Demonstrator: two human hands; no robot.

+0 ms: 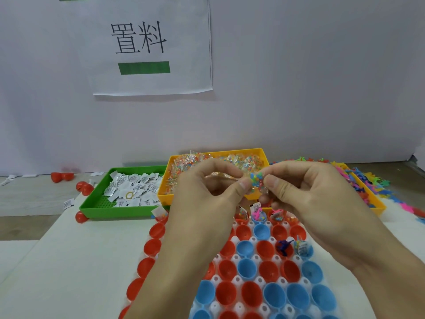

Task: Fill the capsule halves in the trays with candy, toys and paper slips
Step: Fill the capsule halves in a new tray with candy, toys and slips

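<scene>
both hands meet in mid-air, the left hand (pixel 207 187) and right hand (pixel 305 192) each pinching one end of a small clear candy packet (pixel 256 183) stretched crosswise between them. the tray of capsule halves (pixel 266 268) lies directly below the hands, toward the body, with open cups about equally near either hand.

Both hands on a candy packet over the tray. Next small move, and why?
Probably lower the candy packet, pinched by left hand and right hand, into an empty red capsule half just below: the far row already holds fillings, this row looks empty.
</scene>
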